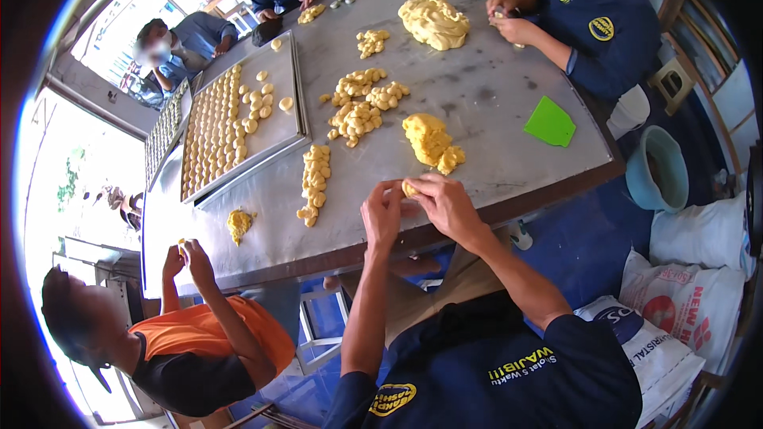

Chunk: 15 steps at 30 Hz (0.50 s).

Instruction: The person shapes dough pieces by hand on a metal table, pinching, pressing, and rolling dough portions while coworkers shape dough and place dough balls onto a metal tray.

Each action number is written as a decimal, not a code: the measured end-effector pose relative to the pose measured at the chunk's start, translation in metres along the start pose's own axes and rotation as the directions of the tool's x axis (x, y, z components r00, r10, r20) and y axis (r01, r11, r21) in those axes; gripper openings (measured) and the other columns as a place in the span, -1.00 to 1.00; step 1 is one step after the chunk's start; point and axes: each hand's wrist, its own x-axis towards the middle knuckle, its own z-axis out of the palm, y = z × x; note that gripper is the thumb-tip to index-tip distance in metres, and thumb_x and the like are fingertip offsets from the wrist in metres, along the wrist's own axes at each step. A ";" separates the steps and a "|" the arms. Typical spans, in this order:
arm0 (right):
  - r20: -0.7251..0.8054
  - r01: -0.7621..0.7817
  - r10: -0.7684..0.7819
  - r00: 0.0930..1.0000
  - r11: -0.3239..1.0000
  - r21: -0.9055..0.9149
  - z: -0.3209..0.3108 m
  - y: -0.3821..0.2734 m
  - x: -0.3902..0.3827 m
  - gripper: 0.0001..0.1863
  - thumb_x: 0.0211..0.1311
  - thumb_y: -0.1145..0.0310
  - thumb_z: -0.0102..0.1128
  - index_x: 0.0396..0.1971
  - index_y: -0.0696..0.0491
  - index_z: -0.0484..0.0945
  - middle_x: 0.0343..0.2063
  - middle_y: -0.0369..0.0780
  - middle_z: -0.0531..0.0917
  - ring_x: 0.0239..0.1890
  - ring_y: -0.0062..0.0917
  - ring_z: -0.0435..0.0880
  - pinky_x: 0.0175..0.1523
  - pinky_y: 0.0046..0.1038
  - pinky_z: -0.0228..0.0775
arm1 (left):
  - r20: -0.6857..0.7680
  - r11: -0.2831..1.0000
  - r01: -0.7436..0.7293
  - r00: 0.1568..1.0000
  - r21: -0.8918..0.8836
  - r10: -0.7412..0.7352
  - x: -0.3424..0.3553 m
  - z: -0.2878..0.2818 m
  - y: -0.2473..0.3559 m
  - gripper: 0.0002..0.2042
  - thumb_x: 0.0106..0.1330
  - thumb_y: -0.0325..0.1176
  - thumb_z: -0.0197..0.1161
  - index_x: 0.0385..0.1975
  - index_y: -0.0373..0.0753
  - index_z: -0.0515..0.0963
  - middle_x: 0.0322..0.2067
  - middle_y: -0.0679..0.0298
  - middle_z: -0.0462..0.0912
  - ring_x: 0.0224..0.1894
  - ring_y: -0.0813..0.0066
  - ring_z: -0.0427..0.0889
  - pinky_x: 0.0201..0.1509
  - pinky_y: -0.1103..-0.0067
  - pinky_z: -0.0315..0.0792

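Observation:
Just past the table's near edge, my left hand (382, 213) and my right hand (449, 206) come together over a small yellow piece of dough (409, 189). The fingers of both hands are bent and closed about it, and part of the piece is hidden by them. Beyond my hands lies a deep yellow lump of soft dough or filling (427, 140), with a smaller bit beside it. A long row of paler dough balls (315, 181) is to the left, and more dough balls (355, 121) are heaped farther back.
The metal table (493, 95) carries a tray (274, 135) of rows of round pieces at left, a green scraper (550, 121) at right, and a big pale dough mass (434, 22) at the back. Several people work around it. A blue basin (658, 168) and sacks (683, 302) stand right.

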 end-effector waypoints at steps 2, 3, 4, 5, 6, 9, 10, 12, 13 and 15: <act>-0.032 0.167 -0.165 0.986 0.985 0.039 0.010 -0.001 0.002 -0.64 0.18 0.56 0.36 0.02 0.14 0.71 -0.12 -0.06 0.75 -0.09 -0.14 0.72 0.06 -0.29 0.56 | 0.029 0.961 -0.119 0.993 0.249 0.116 0.004 -0.009 -0.011 -0.79 0.38 -0.33 0.30 -0.24 -0.41 0.66 -0.37 -0.05 0.77 -0.31 0.03 0.80 -0.26 0.24 0.61; -0.023 0.172 -0.171 0.985 0.984 0.045 0.016 -0.003 0.001 -0.64 0.18 0.56 0.36 0.02 0.14 0.71 -0.12 -0.06 0.75 -0.09 -0.14 0.72 0.06 -0.29 0.56 | 0.097 0.847 -0.236 0.972 0.477 0.216 0.005 -0.013 -0.017 -0.81 0.28 -0.36 0.36 -0.29 -0.39 0.67 -0.41 -0.08 0.75 -0.32 -0.08 0.77 -0.27 0.19 0.58; -0.005 0.156 -0.156 0.988 0.981 0.118 0.020 -0.004 0.000 -0.65 0.18 0.57 0.36 0.00 0.15 0.71 -0.14 -0.06 0.75 -0.09 -0.15 0.72 0.06 -0.32 0.56 | 0.118 0.764 -0.302 0.950 0.570 0.288 0.005 -0.009 -0.014 -0.86 0.16 -0.40 0.36 -0.37 -0.35 0.67 -0.43 -0.14 0.70 -0.31 -0.19 0.71 -0.29 0.16 0.55; 0.014 0.137 -0.142 0.990 0.972 0.189 0.022 -0.004 -0.001 -0.66 0.18 0.57 0.36 -0.01 0.17 0.71 -0.16 -0.06 0.75 -0.09 -0.17 0.73 0.05 -0.34 0.57 | 0.115 0.767 -0.300 0.951 0.568 0.286 0.003 -0.005 -0.011 -0.86 0.16 -0.40 0.36 -0.37 -0.35 0.67 -0.43 -0.14 0.70 -0.31 -0.19 0.71 -0.29 0.16 0.55; 0.017 0.136 -0.142 0.990 0.973 0.187 0.023 -0.002 -0.001 -0.66 0.18 0.57 0.36 -0.01 0.17 0.71 -0.16 -0.06 0.75 -0.09 -0.17 0.73 0.05 -0.34 0.57 | 0.057 0.806 -0.267 0.958 0.528 0.281 -0.001 0.000 -0.009 -0.86 0.18 -0.39 0.35 -0.39 -0.36 0.64 -0.44 -0.14 0.69 -0.32 -0.19 0.70 -0.29 0.15 0.54; 0.002 -0.009 0.009 1.000 0.992 0.127 0.031 -0.020 -0.006 -0.71 0.20 0.60 0.29 -0.05 0.20 0.70 -0.17 -0.06 0.73 -0.07 -0.16 0.71 0.06 -0.31 0.57 | 0.015 0.752 -0.248 0.953 0.610 0.301 -0.003 -0.013 -0.026 -0.83 0.23 -0.36 0.33 -0.37 -0.35 0.57 -0.44 -0.13 0.68 -0.33 -0.23 0.68 -0.29 0.12 0.53; 0.029 -0.006 0.006 1.000 1.000 -0.001 0.035 -0.021 -0.008 -0.72 0.22 0.61 0.25 -0.07 0.21 0.69 -0.18 -0.06 0.72 -0.07 -0.16 0.71 0.06 -0.29 0.57 | 0.006 0.775 -0.229 0.960 0.589 0.280 -0.004 -0.010 -0.025 -0.81 0.25 -0.34 0.33 -0.34 -0.34 0.55 -0.44 -0.14 0.68 -0.32 -0.23 0.68 -0.28 0.11 0.53; 0.056 0.031 -0.021 0.998 0.980 -0.196 0.039 -0.022 -0.015 -0.73 0.24 0.63 0.13 -0.08 0.24 0.66 -0.20 -0.05 0.67 -0.07 -0.12 0.68 0.05 -0.26 0.57 | -0.001 0.823 -0.186 0.975 0.537 0.222 -0.007 -0.006 -0.022 -0.81 0.24 -0.37 0.35 -0.20 -0.26 0.59 -0.38 -0.09 0.72 -0.25 -0.15 0.73 -0.23 0.22 0.57; 0.059 0.031 -0.020 0.998 0.980 -0.196 0.039 -0.021 -0.015 -0.73 0.24 0.63 0.13 -0.08 0.24 0.66 -0.20 -0.05 0.67 -0.07 -0.12 0.68 0.05 -0.26 0.57 | -0.003 0.824 -0.184 0.976 0.537 0.219 -0.009 -0.006 -0.016 -0.81 0.24 -0.37 0.35 -0.20 -0.26 0.59 -0.38 -0.09 0.72 -0.25 -0.15 0.73 -0.23 0.22 0.57; -0.010 0.128 -0.129 0.992 0.989 -0.077 0.037 -0.014 -0.014 -0.71 0.24 0.55 0.17 -0.06 0.23 0.68 -0.22 -0.07 0.68 -0.14 -0.21 0.69 0.00 -0.28 0.57 | 0.019 0.881 -0.215 0.973 0.422 0.228 -0.009 -0.004 -0.005 -0.78 0.25 -0.36 0.38 -0.18 -0.29 0.56 -0.38 -0.13 0.70 -0.21 -0.20 0.70 -0.21 0.17 0.56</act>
